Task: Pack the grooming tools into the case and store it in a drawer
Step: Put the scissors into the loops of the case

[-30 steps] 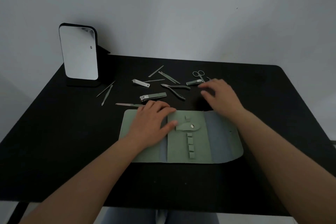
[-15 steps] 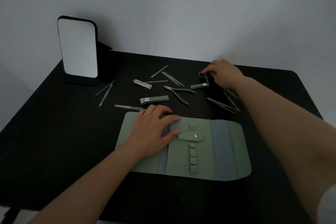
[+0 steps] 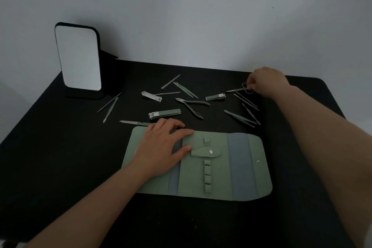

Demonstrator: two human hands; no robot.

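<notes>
A person's right hand (image 3: pixel 265 82), over the case a second ago, now reaches across the bench (image 3: pixel 60 167) and pinches the small scissors (image 3: pixel 244 88) in its fingers, while the left hand (image 3: pixel 161 147) lies flat on the open, unfilled green case (image 3: pixel 219 167).

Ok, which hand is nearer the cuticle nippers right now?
Left. The left hand rests on the case just below the cuticle nippers; the right hand is farther right, pinching the scissors.
</notes>
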